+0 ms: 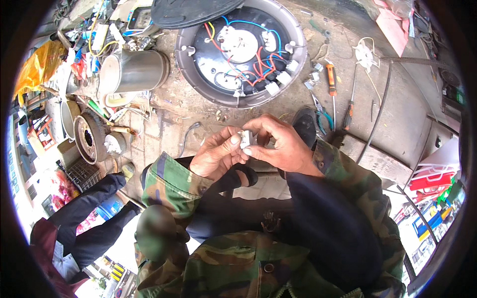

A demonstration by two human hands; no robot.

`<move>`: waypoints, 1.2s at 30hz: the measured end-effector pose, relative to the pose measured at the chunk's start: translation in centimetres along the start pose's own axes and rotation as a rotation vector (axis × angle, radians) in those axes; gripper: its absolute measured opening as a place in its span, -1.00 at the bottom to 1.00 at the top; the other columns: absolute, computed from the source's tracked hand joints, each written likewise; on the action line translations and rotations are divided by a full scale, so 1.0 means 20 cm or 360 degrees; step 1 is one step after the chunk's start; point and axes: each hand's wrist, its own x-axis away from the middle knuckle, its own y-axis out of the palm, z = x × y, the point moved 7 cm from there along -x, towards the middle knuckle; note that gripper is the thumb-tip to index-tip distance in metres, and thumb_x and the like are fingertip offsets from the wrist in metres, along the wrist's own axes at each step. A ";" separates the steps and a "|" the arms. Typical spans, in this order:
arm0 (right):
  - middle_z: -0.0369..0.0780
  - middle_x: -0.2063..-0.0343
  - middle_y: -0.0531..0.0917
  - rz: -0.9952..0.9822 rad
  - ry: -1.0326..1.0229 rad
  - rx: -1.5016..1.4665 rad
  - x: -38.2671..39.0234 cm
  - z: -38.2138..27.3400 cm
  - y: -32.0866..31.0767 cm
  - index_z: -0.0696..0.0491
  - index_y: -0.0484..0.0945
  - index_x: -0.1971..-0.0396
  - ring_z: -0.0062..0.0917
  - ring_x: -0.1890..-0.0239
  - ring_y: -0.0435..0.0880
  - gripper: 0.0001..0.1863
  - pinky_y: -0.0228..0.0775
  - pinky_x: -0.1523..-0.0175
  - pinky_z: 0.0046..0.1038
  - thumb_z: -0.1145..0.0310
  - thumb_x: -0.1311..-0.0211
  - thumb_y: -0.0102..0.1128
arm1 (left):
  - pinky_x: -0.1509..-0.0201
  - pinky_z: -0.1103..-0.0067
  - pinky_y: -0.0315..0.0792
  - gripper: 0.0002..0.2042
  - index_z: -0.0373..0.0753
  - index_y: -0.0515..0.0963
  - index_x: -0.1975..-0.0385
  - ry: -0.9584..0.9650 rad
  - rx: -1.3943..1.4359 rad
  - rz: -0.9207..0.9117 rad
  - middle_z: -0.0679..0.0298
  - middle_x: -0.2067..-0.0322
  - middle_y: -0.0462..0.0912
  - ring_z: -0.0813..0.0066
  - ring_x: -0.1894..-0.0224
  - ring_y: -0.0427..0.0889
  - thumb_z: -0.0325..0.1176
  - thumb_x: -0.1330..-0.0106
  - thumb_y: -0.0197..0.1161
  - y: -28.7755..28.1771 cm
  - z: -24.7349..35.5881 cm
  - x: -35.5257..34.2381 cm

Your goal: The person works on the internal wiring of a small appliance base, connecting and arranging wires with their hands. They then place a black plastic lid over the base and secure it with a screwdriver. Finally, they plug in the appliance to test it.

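Observation:
Above my lap, both hands meet around a small pale, boxy part (246, 139), perhaps a switch; its exact kind is too small to make out. My left hand (217, 154) pinches it from the left with thumb and fingers. From the other side my right hand (284, 148) grips it too, its thumb at the lower edge. Beyond them lies a round grey appliance base (182, 74) with its inside exposed, showing red, blue and yellow wires, a pale central disc and several white blocks along the rim.
A black round lid (191, 11) overlaps the base. To its right lie an orange screwdriver (331, 79), teal-handled pliers (325, 120), another screwdriver (349, 116) and small pale blocks (315, 75). At left are a metal pot (131, 72) and a rusty wheel-like drum (89, 139). A person's dark-trousered legs (92, 213) show lower left.

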 end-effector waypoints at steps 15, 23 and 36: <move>-0.21 0.03 0.75 0.0449 0.0533 -0.0778 0.13 0.22 -0.11 0.26 0.53 -0.20 -0.64 -0.02 0.73 -0.60 0.60 -0.17 -0.51 0.50 -0.47 0.39 | 0.10 0.52 0.70 -0.79 -0.28 0.59 -0.09 -0.0158 0.0199 0.0062 0.23 0.19 0.78 0.47 0.22 0.79 -0.31 -0.65 0.21 0.02 -0.14 -0.27; -0.06 -0.01 0.78 0.0463 0.0783 -0.0444 0.03 0.25 -0.22 0.35 0.58 -0.21 -0.45 -0.03 0.78 -0.47 0.64 -0.13 -0.41 0.31 -0.39 0.45 | 0.03 0.53 0.73 -0.72 -0.28 0.60 -0.11 -0.0131 0.0056 0.0171 0.23 0.13 0.79 0.46 0.13 0.80 -0.19 -0.67 0.20 0.02 -0.11 -0.36; -0.21 0.10 0.81 0.0731 0.0672 -0.0764 0.00 0.34 -0.15 0.30 0.71 -0.12 -0.61 0.04 0.75 -0.56 0.59 -0.10 -0.56 0.26 -0.45 0.49 | -0.18 0.53 0.71 -0.72 -0.24 0.57 -0.21 0.0057 0.0423 0.0086 0.30 -0.02 0.74 0.50 -0.03 0.77 -0.24 -0.68 0.19 0.04 -0.16 -0.40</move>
